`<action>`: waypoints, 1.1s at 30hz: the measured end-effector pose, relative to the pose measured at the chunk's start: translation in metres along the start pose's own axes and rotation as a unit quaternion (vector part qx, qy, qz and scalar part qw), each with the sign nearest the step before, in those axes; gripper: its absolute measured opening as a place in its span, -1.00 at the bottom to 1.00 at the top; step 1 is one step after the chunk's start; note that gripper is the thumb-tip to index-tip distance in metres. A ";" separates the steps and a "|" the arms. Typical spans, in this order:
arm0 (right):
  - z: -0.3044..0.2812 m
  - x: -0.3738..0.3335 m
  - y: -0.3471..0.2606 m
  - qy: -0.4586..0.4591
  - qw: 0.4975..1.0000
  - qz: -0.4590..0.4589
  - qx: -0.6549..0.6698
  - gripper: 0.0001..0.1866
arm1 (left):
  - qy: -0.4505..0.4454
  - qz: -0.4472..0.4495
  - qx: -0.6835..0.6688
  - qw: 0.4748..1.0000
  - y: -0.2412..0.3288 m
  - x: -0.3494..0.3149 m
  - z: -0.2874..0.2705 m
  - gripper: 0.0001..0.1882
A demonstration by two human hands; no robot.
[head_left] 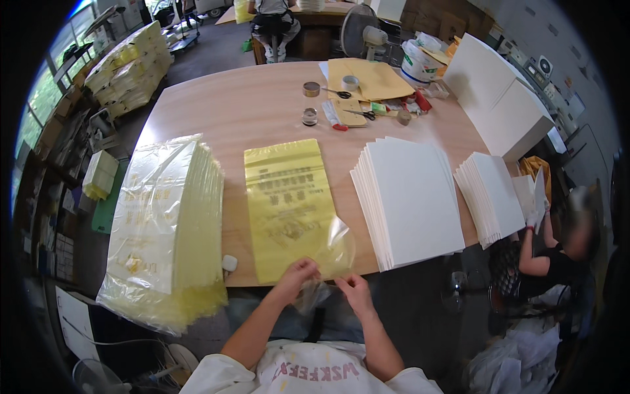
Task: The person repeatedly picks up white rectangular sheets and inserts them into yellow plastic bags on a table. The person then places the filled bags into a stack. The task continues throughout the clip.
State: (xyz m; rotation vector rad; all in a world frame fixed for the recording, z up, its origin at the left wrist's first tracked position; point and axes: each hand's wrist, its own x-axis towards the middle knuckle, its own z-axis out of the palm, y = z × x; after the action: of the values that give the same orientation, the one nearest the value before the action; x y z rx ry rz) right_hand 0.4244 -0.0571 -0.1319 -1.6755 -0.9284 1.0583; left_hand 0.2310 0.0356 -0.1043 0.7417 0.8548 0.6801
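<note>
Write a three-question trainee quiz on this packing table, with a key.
1. True or false: both hands, left hand and right hand, are at the near end of the yellow bag.
2. Which lies to the left of that bag? A) wrapped stack of yellow bags B) white sheet stack C) scissors
3. What colour are the sheets stacked to the right of the bag?

Key: 1 true; 2 A; 3 white.

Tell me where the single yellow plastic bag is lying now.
The yellow plastic bag lies flat on the table, between the wrapped bag stack on the left and the white sheets on the right.
</note>
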 end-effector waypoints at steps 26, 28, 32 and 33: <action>0.109 0.120 -0.086 -0.110 0.883 -0.364 -0.274 -0.83 | -0.305 0.346 0.266 0.846 0.072 -0.165 0.170 -0.84; 0.102 0.101 -0.060 -0.156 0.877 -0.378 -0.252 -0.83 | -0.230 0.281 0.330 0.871 0.061 -0.118 0.148 -0.84; 0.011 0.031 -0.059 -0.249 0.909 -0.246 -0.225 -0.81 | 0.105 0.290 0.485 0.818 0.040 -0.013 0.079 -0.85; -0.011 0.010 -0.072 -0.248 0.926 -0.200 -0.202 -0.81 | 0.136 0.353 0.481 0.791 0.037 0.007 0.059 -0.82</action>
State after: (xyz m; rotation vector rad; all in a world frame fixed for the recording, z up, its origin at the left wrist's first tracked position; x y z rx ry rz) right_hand 0.4296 -0.0298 -0.0639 -1.4484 -1.8387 1.0695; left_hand 0.2761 0.0450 -0.0511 1.9962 1.2038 1.0231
